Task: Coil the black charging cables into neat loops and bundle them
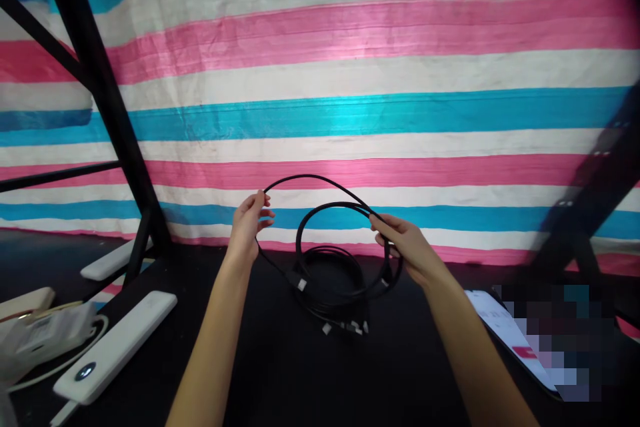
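A black cable (306, 177) arches between my two hands above the dark tabletop. My left hand (249, 219) pinches it between thumb and forefinger, the other fingers loosely curled. From there a length hangs down toward a white-silver connector (301, 285). My right hand (399, 235) is closed around the gathered loops of the same cable, which form a ring hanging to the left of it. Another light connector (385, 282) shows at the ring's lower right. Behind and below lie more coiled black cables (335, 257), with several light plug ends (355, 327) on the table.
A long white power strip (117, 347) lies at the left, beside a white adapter with cord (55, 333). At the right rests a phone (510, 340) with a lit screen, partly blurred out. Black metal frame bars (107, 107) rise before a striped sheet (350, 73).
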`<state>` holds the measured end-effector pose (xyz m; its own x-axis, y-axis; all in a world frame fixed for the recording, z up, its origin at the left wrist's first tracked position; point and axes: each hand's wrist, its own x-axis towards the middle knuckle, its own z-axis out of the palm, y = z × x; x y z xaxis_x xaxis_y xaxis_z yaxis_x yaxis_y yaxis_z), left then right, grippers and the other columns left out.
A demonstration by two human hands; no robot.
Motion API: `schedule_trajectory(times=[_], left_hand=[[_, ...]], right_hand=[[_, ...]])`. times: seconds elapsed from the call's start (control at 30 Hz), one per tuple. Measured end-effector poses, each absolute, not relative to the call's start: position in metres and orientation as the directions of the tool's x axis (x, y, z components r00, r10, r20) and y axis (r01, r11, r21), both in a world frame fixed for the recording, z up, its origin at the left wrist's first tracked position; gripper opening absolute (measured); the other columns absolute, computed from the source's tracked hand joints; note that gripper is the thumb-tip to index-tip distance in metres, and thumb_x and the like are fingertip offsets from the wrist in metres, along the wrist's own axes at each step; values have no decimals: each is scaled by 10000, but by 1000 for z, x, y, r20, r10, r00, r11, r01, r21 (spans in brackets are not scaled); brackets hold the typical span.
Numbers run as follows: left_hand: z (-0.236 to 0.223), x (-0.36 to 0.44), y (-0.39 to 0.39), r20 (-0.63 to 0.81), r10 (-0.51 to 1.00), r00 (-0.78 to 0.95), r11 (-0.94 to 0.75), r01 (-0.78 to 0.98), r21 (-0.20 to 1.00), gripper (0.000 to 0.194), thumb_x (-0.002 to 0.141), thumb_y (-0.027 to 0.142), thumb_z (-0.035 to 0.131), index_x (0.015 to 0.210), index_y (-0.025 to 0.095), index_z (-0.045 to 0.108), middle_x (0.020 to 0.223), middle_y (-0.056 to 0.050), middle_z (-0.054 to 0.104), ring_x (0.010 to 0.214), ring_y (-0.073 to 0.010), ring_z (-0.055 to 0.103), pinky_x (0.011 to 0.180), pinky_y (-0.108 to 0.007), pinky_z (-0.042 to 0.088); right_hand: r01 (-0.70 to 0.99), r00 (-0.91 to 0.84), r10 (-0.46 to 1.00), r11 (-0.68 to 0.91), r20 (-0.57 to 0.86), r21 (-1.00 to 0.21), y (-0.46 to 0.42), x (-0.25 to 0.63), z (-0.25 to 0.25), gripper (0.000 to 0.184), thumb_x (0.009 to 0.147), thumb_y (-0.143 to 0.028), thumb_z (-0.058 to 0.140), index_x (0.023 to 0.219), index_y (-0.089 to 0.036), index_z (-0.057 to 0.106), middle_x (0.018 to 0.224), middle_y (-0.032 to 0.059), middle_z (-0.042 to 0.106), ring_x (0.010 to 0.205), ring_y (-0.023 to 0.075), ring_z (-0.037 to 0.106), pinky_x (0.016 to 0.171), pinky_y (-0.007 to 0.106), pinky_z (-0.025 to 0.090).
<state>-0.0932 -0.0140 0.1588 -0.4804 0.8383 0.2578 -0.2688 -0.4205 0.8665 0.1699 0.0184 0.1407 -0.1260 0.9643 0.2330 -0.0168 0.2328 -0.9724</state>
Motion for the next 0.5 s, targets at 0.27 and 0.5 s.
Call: schedule_trajectory(times=[0.27, 0.5], left_hand=[[162, -98, -18, 344, 786, -513, -489, -178, 854, 412, 621, 534, 726, 663, 160, 560, 683, 28, 480, 479, -42, 478, 386, -132, 347], [167, -84, -30, 390, 914, -114, -342, 304, 889, 500, 778, 562, 556, 486, 162, 492, 451, 0, 429, 402, -69, 345, 398, -196, 243]], right_hand=[[77, -116, 962, 256, 247, -964, 10, 158, 145, 373, 685, -524, 686, 874, -202, 704, 664, 7, 518, 571, 91, 410, 407, 190, 221], [90, -159, 923, 366, 350, -926, -5, 150, 152, 299, 691, -406, 688, 925, -219, 693, 921, 45, 676, 778, 178, 598, 595, 280, 471]])
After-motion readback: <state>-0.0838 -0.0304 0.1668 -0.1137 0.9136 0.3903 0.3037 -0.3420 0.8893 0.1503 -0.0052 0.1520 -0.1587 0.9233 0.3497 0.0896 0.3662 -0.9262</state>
